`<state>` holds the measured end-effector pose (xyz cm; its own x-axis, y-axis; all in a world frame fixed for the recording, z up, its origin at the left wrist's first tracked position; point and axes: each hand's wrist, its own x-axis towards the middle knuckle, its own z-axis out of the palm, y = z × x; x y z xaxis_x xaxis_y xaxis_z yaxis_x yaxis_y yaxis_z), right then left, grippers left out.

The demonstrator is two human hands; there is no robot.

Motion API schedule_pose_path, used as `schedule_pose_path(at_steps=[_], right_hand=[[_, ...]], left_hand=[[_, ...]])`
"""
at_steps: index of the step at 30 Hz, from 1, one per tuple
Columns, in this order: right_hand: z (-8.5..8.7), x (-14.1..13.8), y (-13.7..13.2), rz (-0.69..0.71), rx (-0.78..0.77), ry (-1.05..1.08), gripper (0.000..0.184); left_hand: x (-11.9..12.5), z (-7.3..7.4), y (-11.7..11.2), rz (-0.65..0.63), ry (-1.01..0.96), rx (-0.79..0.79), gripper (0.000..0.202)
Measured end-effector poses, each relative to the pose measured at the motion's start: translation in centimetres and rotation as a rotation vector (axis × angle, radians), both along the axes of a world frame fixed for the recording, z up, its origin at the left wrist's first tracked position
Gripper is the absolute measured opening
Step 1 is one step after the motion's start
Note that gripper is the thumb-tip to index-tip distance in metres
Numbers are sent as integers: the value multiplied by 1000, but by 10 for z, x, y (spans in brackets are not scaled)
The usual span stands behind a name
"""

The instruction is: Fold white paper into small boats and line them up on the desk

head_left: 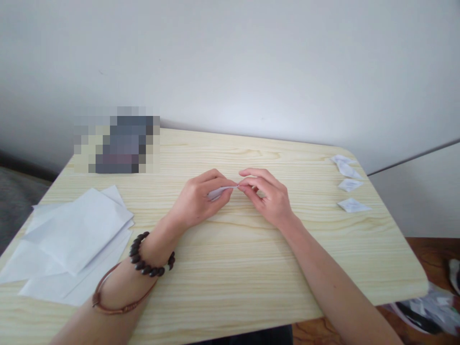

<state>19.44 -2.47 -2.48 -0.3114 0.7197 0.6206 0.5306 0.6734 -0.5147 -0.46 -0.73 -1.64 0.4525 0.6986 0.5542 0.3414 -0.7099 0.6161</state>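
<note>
My left hand (203, 196) is closed around a small folded piece of white paper (216, 192), which narrows to a point on its right. At that tip, my right hand (268, 196) pinches the paper between thumb and index finger, its other fingers loosely curled. Part of the paper is hidden inside the left palm. Both hands are above the middle of the light wooden table (230, 278).
A pile of white paper sheets (82, 230) lies at the left. Several small folded paper pieces (354, 205) sit along the right side. A pixelated dark object (124, 143) is at the back left, near the wall (251, 72).
</note>
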Motion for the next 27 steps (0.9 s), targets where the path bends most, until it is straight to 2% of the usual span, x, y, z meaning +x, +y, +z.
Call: schedule_pose_path(at_steps=[10, 19, 27], right_hand=[[2, -1, 1, -37, -8, -109, 10], [-1, 0, 0, 6, -18, -82, 9], [-3, 1, 0, -11, -26, -21, 8]], left_hand=[[0, 0, 1, 45, 70, 125, 15], [1, 2, 0, 57, 65, 103, 10], [2, 1, 0, 38, 37, 86, 9]])
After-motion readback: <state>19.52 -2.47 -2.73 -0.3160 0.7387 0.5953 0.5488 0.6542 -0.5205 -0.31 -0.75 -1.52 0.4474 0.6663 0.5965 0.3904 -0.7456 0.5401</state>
